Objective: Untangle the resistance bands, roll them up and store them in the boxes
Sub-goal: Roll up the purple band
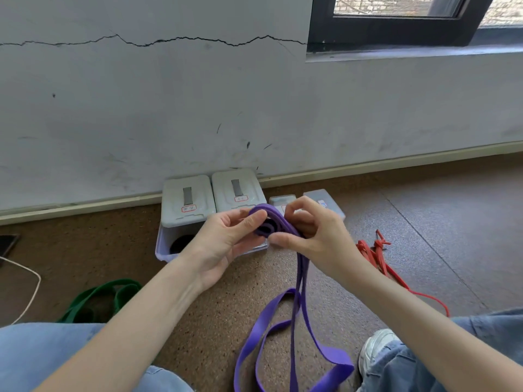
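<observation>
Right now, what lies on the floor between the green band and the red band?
In the head view, the purple band trails down between the green band and red band, held by both hands.

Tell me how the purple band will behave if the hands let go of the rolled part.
The purple band looks floppy: its free length hangs and twists limply to the floor. The roll pinched between the left hand and right hand would probably spring loose, since only the fingers hold it. It seems light.
</observation>
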